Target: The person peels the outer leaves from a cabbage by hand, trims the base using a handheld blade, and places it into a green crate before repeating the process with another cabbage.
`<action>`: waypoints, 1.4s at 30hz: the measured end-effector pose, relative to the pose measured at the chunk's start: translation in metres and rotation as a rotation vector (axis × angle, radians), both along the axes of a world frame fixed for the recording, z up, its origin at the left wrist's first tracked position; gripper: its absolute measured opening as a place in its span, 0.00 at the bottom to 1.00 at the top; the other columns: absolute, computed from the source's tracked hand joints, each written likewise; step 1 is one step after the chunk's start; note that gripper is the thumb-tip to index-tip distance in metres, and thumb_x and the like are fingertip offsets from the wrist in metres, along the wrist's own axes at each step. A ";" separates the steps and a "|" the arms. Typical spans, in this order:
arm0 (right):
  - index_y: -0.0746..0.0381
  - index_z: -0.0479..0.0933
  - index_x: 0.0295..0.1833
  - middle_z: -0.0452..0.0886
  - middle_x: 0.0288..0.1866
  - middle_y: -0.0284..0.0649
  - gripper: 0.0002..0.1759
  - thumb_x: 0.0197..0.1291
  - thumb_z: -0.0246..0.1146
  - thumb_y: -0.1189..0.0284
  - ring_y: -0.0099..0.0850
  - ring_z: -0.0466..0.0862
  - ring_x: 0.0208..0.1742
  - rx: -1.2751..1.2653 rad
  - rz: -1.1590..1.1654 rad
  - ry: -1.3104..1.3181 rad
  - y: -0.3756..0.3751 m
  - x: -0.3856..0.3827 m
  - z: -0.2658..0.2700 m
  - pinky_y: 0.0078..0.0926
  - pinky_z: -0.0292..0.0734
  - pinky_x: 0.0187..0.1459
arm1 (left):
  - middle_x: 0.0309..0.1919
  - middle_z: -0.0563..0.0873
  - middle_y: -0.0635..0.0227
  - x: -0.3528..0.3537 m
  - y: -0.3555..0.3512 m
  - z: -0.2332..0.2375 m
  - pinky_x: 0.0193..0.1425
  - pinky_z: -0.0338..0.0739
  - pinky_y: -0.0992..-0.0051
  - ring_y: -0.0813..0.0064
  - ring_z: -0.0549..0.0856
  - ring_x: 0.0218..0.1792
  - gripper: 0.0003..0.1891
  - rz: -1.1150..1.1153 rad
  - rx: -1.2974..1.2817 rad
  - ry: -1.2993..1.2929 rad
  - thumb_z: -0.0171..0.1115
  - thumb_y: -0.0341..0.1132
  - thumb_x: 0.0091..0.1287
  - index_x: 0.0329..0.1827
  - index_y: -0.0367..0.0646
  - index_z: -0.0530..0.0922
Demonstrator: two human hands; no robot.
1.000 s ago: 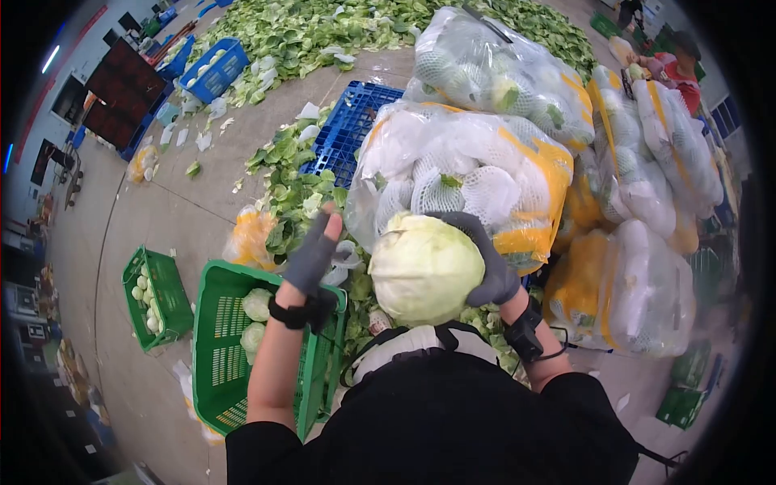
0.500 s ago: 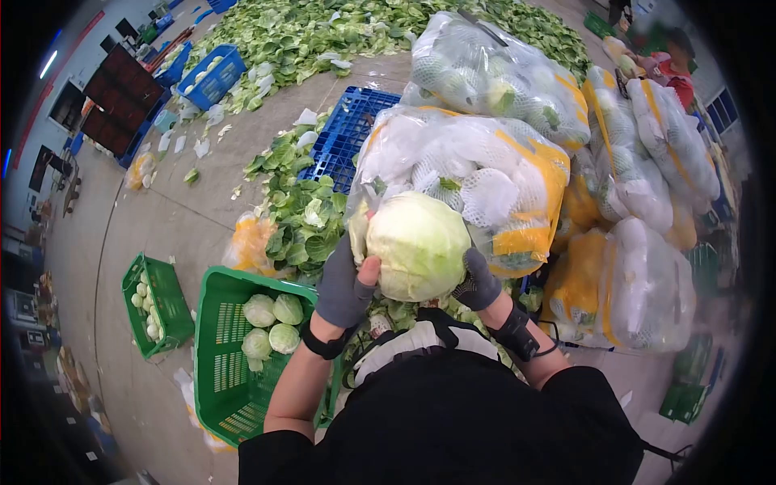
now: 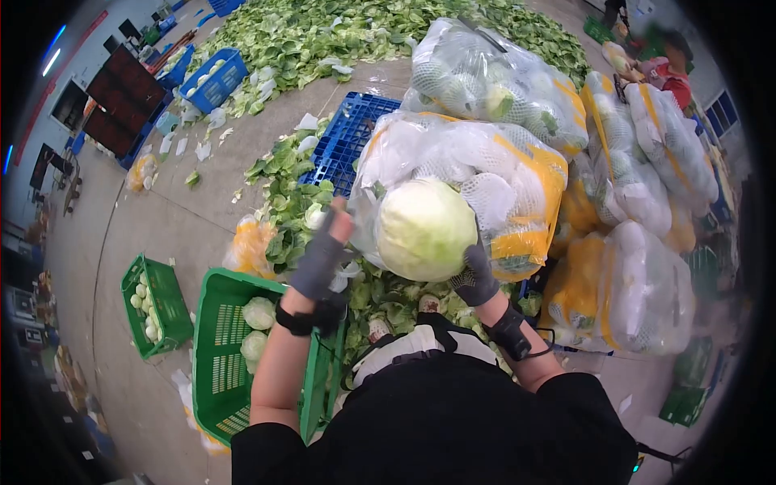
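A pale green cabbage [image 3: 427, 229], with its outer surface smooth, is held up in front of my body. My right hand [image 3: 475, 279], in a grey glove with dotted grip, supports it from the lower right. Apart from the cabbage, my left hand [image 3: 322, 257] is off to its left, gloved in grey with bare fingertips pointing up. Its fingers look stretched out, though motion blurs them. Below my left forearm stands a green crate [image 3: 212, 356], where trimmed cabbages [image 3: 259, 313] lie, partly hidden by the arm.
Bagged cabbages in foam nets [image 3: 461, 153] are stacked ahead and to the right, beside a blue pallet [image 3: 343, 137]. Loose leaves [image 3: 311, 36] pile up behind. A smaller green crate [image 3: 158, 307] stands left. A person in red [image 3: 675, 81] is at far right.
My left hand has let go of the cabbage and moved left and down. The cabbage, now only in my right hand, has shifted slightly right and turned.
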State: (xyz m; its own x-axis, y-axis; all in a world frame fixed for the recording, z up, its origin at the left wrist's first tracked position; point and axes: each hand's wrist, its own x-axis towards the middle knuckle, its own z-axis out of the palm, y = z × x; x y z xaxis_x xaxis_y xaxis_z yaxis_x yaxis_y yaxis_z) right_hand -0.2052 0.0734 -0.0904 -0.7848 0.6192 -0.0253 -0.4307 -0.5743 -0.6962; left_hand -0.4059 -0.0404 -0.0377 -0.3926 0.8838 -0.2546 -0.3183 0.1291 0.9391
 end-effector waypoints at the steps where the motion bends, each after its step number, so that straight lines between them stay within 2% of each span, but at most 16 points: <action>1: 0.57 0.51 0.69 0.57 0.68 0.39 0.43 0.53 0.56 0.47 0.34 0.60 0.67 0.139 -0.067 0.048 0.005 -0.006 0.004 0.36 0.54 0.67 | 0.62 0.63 0.55 0.021 0.002 0.008 0.62 0.63 0.70 0.68 0.67 0.60 0.46 -0.130 0.115 -0.192 0.59 0.57 0.57 0.68 0.35 0.49; 2: 0.57 0.50 0.69 0.57 0.68 0.39 0.42 0.55 0.57 0.50 0.34 0.59 0.67 0.279 -0.136 0.101 0.008 -0.012 0.007 0.35 0.53 0.67 | 0.59 0.66 0.58 0.035 0.009 -0.001 0.62 0.63 0.71 0.70 0.68 0.59 0.47 -0.115 0.194 0.111 0.67 0.50 0.52 0.68 0.37 0.50; 4: 0.58 0.50 0.69 0.59 0.67 0.40 0.41 0.56 0.56 0.50 0.34 0.60 0.66 0.167 -0.178 0.199 0.009 -0.019 0.004 0.34 0.51 0.67 | 0.59 0.66 0.59 0.036 0.009 -0.007 0.64 0.60 0.70 0.68 0.65 0.61 0.52 -0.107 0.315 0.059 0.74 0.45 0.44 0.68 0.38 0.49; 6: 0.57 0.52 0.69 0.60 0.67 0.41 0.41 0.57 0.51 0.45 0.37 0.61 0.66 0.339 -0.098 -0.205 0.016 -0.026 0.012 0.36 0.54 0.67 | 0.61 0.64 0.57 0.027 0.010 -0.003 0.65 0.58 0.69 0.67 0.64 0.62 0.53 -0.193 0.359 0.132 0.75 0.43 0.43 0.68 0.38 0.50; 7: 0.57 0.54 0.68 0.61 0.66 0.43 0.40 0.58 0.46 0.42 0.39 0.63 0.65 -0.437 0.214 0.084 0.017 -0.020 0.019 0.39 0.57 0.65 | 0.62 0.63 0.56 0.023 0.007 -0.002 0.66 0.57 0.68 0.67 0.62 0.64 0.53 -0.262 0.397 0.194 0.76 0.42 0.41 0.69 0.38 0.51; 10: 0.56 0.57 0.67 0.61 0.66 0.43 0.39 0.58 0.44 0.41 0.39 0.64 0.65 -0.569 0.434 0.172 0.023 -0.019 0.009 0.41 0.59 0.64 | 0.65 0.61 0.54 0.007 0.010 0.011 0.67 0.56 0.67 0.65 0.60 0.66 0.50 -0.433 0.396 0.838 0.75 0.37 0.41 0.68 0.38 0.55; 16: 0.61 0.60 0.64 0.66 0.62 0.47 0.35 0.59 0.44 0.47 0.42 0.68 0.61 -0.468 0.060 0.217 0.026 -0.040 -0.044 0.44 0.61 0.63 | 0.62 0.65 0.52 0.051 0.006 0.008 0.65 0.59 0.69 0.57 0.64 0.64 0.40 -0.110 0.251 0.602 0.72 0.37 0.47 0.65 0.41 0.62; 19: 0.63 0.61 0.62 0.68 0.60 0.49 0.32 0.60 0.44 0.50 0.43 0.71 0.59 -0.531 -0.012 0.313 0.021 -0.039 -0.052 0.43 0.65 0.60 | 0.54 0.73 0.56 0.075 0.009 0.019 0.58 0.66 0.70 0.63 0.73 0.55 0.27 0.086 0.252 1.028 0.67 0.30 0.51 0.55 0.39 0.69; 22: 0.65 0.63 0.61 0.71 0.57 0.50 0.31 0.61 0.43 0.52 0.43 0.74 0.55 -0.532 -0.094 0.303 0.023 -0.034 -0.038 0.41 0.70 0.56 | 0.49 0.74 0.59 0.079 0.005 0.009 0.55 0.69 0.70 0.66 0.75 0.49 0.27 0.047 0.193 0.889 0.67 0.29 0.51 0.56 0.39 0.68; 23: 0.65 0.63 0.60 0.72 0.56 0.50 0.31 0.61 0.44 0.51 0.43 0.75 0.54 -0.538 -0.054 0.335 0.026 -0.033 -0.036 0.40 0.71 0.55 | 0.47 0.74 0.61 0.082 0.004 0.011 0.54 0.69 0.71 0.68 0.74 0.47 0.31 0.023 0.085 0.526 0.67 0.30 0.52 0.60 0.39 0.65; 26: 0.64 0.64 0.60 0.71 0.56 0.49 0.32 0.60 0.44 0.50 0.42 0.75 0.54 -0.482 -0.054 0.267 0.031 -0.028 -0.031 0.39 0.71 0.56 | 0.45 0.74 0.58 0.076 0.015 0.020 0.52 0.69 0.71 0.67 0.75 0.46 0.32 0.275 0.302 0.785 0.67 0.34 0.53 0.61 0.38 0.65; 32: 0.60 0.62 0.63 0.68 0.61 0.45 0.35 0.57 0.45 0.47 0.40 0.68 0.61 -0.425 -0.099 0.282 0.038 -0.017 -0.042 0.40 0.61 0.63 | 0.44 0.77 0.60 0.072 0.018 -0.005 0.52 0.69 0.72 0.69 0.76 0.46 0.23 0.171 0.297 0.810 0.66 0.34 0.55 0.52 0.37 0.71; 36: 0.59 0.62 0.64 0.67 0.62 0.43 0.36 0.55 0.45 0.45 0.39 0.67 0.62 -0.435 -0.110 0.215 0.036 -0.011 -0.048 0.40 0.58 0.65 | 0.41 0.73 0.62 0.080 0.013 0.004 0.51 0.69 0.75 0.71 0.74 0.42 0.21 0.138 0.015 0.311 0.66 0.32 0.53 0.50 0.38 0.72; 38: 0.61 0.61 0.63 0.66 0.62 0.43 0.33 0.58 0.46 0.50 0.37 0.68 0.61 -0.364 -0.054 0.344 0.030 -0.006 -0.040 0.39 0.61 0.64 | 0.42 0.72 0.61 0.073 0.020 0.010 0.53 0.67 0.72 0.69 0.73 0.44 0.23 0.155 0.254 0.921 0.69 0.34 0.49 0.47 0.38 0.72; 40: 0.64 0.61 0.63 0.67 0.62 0.44 0.28 0.62 0.44 0.58 0.34 0.69 0.60 0.210 -0.250 -0.033 0.028 -0.014 -0.027 0.35 0.64 0.62 | 0.44 0.71 0.61 0.073 0.024 0.011 0.54 0.65 0.71 0.67 0.71 0.47 0.25 0.113 0.225 0.996 0.71 0.37 0.45 0.45 0.38 0.72; 42: 0.67 0.60 0.63 0.67 0.61 0.44 0.26 0.64 0.41 0.63 0.32 0.70 0.59 0.192 -0.252 0.022 0.027 -0.014 -0.033 0.32 0.66 0.60 | 0.40 0.73 0.62 0.074 0.027 0.010 0.50 0.67 0.72 0.68 0.73 0.44 0.22 0.115 0.194 1.000 0.71 0.37 0.46 0.42 0.38 0.73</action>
